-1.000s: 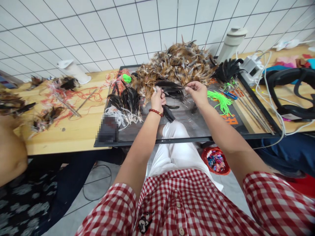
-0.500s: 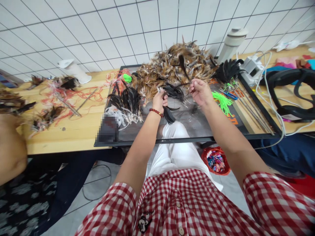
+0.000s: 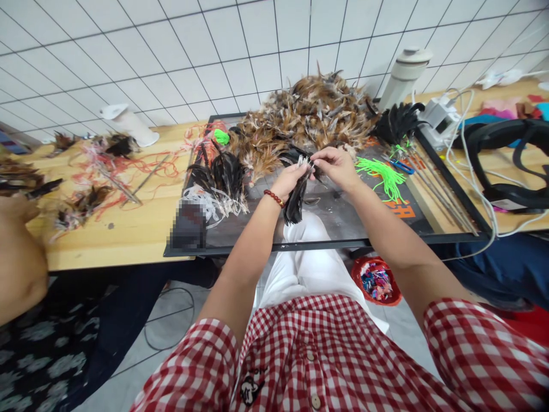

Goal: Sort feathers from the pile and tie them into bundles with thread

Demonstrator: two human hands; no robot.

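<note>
A small bunch of black feathers (image 3: pixel 294 205) hangs from my left hand (image 3: pixel 288 182), dark tips down and pale quill ends showing above the fingers. That hand is closed around the bunch. Against the quill ends, my right hand (image 3: pixel 341 167) is closed in a pinch, bringing a black feather to the bunch; most of this feather is hidden by the fingers. Just behind both hands lies a big heap of brown feathers (image 3: pixel 313 111). More black feathers (image 3: pixel 225 177) lie to the left of my left hand, and bright green strings (image 3: pixel 386 178) lie to the right of my right hand.
The black-framed board (image 3: pixel 240 234) lies on a wooden table (image 3: pixel 111 252). Thin rods (image 3: pixel 448 200), a blue-handled tool (image 3: pixel 402 166) and a pale bottle (image 3: pixel 403 77) are on the right, near white cables (image 3: pixel 474 177). Another person's arm (image 3: pixel 21 257) is at the left. A red basket (image 3: pixel 377 280) stands below.
My right hand has moved left with its black feather, which stood upright before, and now meets the bunch. My left hand has shifted slightly right and turned the bunch tips down.
</note>
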